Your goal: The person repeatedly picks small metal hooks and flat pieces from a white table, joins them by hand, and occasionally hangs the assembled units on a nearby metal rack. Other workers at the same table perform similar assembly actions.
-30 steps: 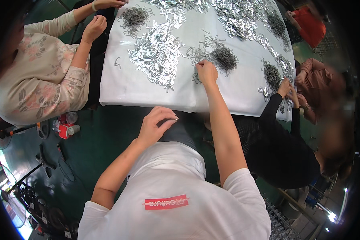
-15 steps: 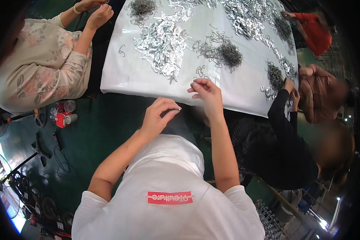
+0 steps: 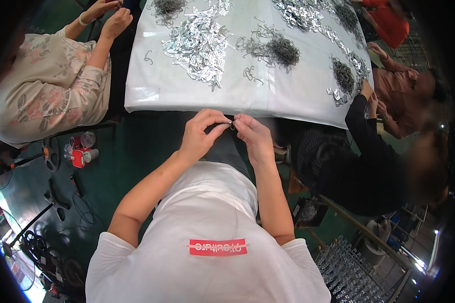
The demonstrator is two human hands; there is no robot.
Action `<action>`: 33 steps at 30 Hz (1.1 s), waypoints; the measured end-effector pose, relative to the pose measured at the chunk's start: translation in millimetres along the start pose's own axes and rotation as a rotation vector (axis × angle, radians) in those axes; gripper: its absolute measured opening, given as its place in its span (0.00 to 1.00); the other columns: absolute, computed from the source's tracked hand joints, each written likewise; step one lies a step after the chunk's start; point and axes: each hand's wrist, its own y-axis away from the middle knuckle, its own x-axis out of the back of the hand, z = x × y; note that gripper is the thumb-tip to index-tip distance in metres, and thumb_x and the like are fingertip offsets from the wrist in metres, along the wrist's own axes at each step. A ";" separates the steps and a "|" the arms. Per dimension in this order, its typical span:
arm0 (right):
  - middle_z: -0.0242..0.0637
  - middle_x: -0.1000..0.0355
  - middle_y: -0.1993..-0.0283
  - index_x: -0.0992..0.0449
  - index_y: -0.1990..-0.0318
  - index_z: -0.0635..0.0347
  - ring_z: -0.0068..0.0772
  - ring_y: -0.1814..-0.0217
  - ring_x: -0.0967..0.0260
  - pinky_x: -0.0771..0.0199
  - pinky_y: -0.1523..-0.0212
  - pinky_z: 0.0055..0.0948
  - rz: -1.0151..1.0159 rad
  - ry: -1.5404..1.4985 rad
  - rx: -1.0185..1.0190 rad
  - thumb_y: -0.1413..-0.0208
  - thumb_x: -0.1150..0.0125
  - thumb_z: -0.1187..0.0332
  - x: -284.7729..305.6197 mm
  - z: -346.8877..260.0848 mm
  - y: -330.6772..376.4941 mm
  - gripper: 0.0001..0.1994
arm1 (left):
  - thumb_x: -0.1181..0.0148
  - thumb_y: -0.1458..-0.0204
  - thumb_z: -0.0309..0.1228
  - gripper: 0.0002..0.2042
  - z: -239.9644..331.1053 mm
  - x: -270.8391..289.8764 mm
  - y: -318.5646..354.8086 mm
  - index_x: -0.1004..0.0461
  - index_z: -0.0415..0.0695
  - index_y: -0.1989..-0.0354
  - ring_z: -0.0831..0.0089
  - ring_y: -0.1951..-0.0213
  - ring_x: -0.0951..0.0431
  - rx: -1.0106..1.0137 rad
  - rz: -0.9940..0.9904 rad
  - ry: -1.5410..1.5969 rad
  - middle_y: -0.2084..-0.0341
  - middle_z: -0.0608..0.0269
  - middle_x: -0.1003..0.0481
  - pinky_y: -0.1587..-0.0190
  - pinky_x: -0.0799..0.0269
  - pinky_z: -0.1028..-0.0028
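Note:
In front of my body, just off the near edge of the white-covered table (image 3: 156, 101), my two hands meet fingertip to fingertip. My left hand (image 3: 198, 135) is closed in a pinch on a small metal piece, mostly hidden by the fingers. Pinched in my right hand (image 3: 256, 140) is a thin bent wire hook (image 3: 232, 127), which touches the metal piece. Beyond them lies a heap of shiny flat metal pieces (image 3: 199, 48). Right of it is a tangle of grey wire hooks (image 3: 284, 53), and a few loose hooks (image 3: 252, 74) lie nearer to me.
On my left, a person in a flowered top (image 3: 60, 86) works with both hands. A person in black sleeves (image 3: 361, 171) sits close on my right. More hooks (image 3: 343, 76) and silver parts (image 3: 298, 15) cover the table's right side. A red item (image 3: 78, 157) stands low at left.
My right hand has come back from above the table edge and down to my left hand. Its fingers now meet the left fingertips, with the wire hook against the metal piece.

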 end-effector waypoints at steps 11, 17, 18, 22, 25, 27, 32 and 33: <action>0.33 0.34 0.55 0.25 0.64 0.63 0.23 0.55 0.37 0.36 0.53 0.22 0.124 0.140 0.462 0.46 0.36 0.75 -21.0 25.6 -8.2 0.04 | 0.35 0.54 0.22 0.07 -10.3 -0.8 -1.1 0.20 0.41 0.65 0.68 0.64 0.23 0.039 0.049 -0.003 0.67 0.61 0.23 0.61 0.28 0.73; 0.37 0.33 0.57 0.24 0.69 0.62 0.30 0.57 0.33 0.31 0.57 0.25 0.208 0.379 0.690 0.52 0.34 0.77 -18.8 38.7 -19.1 0.05 | 0.37 0.52 0.24 0.07 -49.8 4.2 -18.6 0.20 0.41 0.64 0.65 0.62 0.24 -0.026 0.088 -0.120 0.67 0.59 0.22 0.59 0.28 0.69; 0.37 0.33 0.57 0.24 0.69 0.62 0.30 0.57 0.33 0.31 0.58 0.26 0.202 0.392 0.690 0.52 0.33 0.77 -17.7 38.3 -19.3 0.05 | 0.37 0.51 0.24 0.07 -60.9 7.1 -27.8 0.20 0.42 0.63 0.64 0.61 0.24 -0.010 0.102 -0.168 0.66 0.58 0.22 0.58 0.28 0.68; 0.36 0.33 0.57 0.23 0.69 0.62 0.29 0.58 0.33 0.31 0.58 0.25 0.176 0.456 0.693 0.53 0.33 0.78 -18.0 32.5 -19.5 0.05 | 0.37 0.51 0.29 0.05 -102.5 12.5 -76.3 0.22 0.43 0.68 0.60 0.64 0.26 -0.027 0.143 -0.534 0.71 0.62 0.24 0.62 0.32 0.64; 0.36 0.33 0.58 0.23 0.68 0.63 0.28 0.59 0.32 0.30 0.59 0.25 0.163 0.436 0.644 0.53 0.33 0.79 -21.0 29.3 -18.8 0.05 | 0.36 0.52 0.32 0.05 -118.6 5.2 -104.6 0.23 0.46 0.71 0.62 0.63 0.26 -0.013 0.139 -0.724 0.71 0.65 0.26 0.62 0.34 0.62; 0.36 0.33 0.58 0.23 0.68 0.63 0.28 0.60 0.32 0.30 0.59 0.25 0.165 0.467 0.667 0.53 0.34 0.79 -22.0 27.8 -20.4 0.05 | 0.35 0.53 0.33 0.06 -123.0 0.4 -115.0 0.24 0.47 0.71 0.63 0.62 0.27 0.020 0.096 -0.804 0.72 0.65 0.28 0.62 0.36 0.62; 0.37 0.33 0.59 0.23 0.68 0.64 0.28 0.60 0.32 0.30 0.60 0.25 0.185 0.498 0.678 0.52 0.34 0.79 -22.8 26.0 -22.9 0.05 | 0.35 0.54 0.32 0.05 -122.6 -3.3 -126.6 0.25 0.47 0.73 0.63 0.62 0.28 -0.024 0.031 -0.889 0.72 0.65 0.29 0.62 0.36 0.62; 0.37 0.33 0.59 0.23 0.68 0.64 0.28 0.60 0.32 0.30 0.60 0.25 0.188 0.492 0.672 0.52 0.34 0.79 -22.8 25.4 -23.4 0.05 | 0.35 0.54 0.32 0.05 -120.5 -2.5 -128.3 0.25 0.47 0.73 0.62 0.62 0.28 -0.043 0.031 -0.897 0.72 0.65 0.29 0.62 0.36 0.61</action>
